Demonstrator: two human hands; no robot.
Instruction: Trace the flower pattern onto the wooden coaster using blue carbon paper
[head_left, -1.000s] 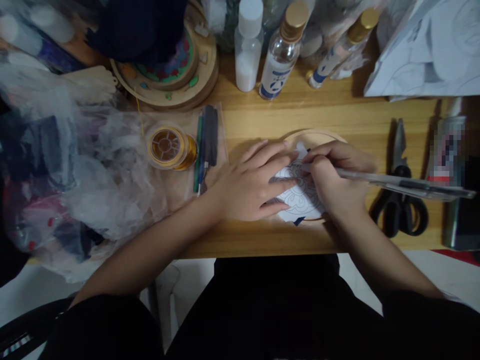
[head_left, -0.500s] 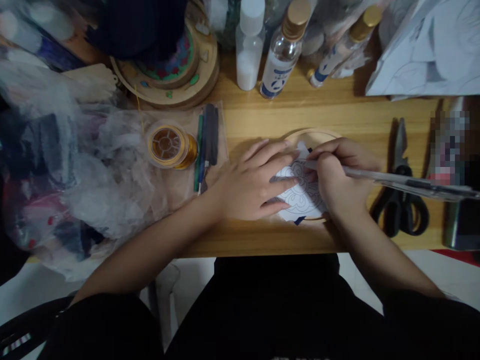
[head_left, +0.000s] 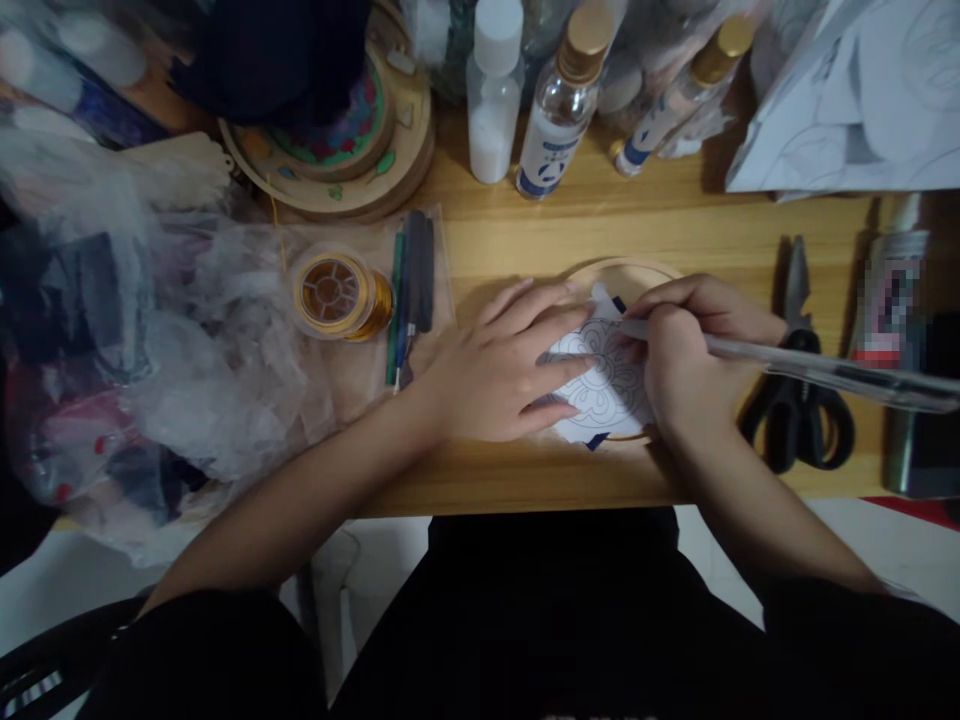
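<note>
A white paper (head_left: 604,395) printed with a flower pattern lies over a round wooden piece (head_left: 637,268), with bits of dark blue showing at the paper's edges. Spread over the paper's left side, my left hand (head_left: 510,370) presses it flat with its fingers apart. In my right hand (head_left: 679,350) is a long clear pen (head_left: 817,367), pinched between thumb and fingers. The pen's tip is at the upper right part of the pattern; whether it touches the paper I cannot tell.
Black-handled scissors (head_left: 799,380) lie right of my right hand. A spool of golden thread (head_left: 341,293) and several slim tools (head_left: 409,290) are on the left, beside crumpled plastic bags (head_left: 210,370). Bottles (head_left: 555,120) stand at the back, near a round wooden stand (head_left: 352,190).
My right hand and the pen have shifted slightly to the right over the pattern. My left hand stays in place on the paper.
</note>
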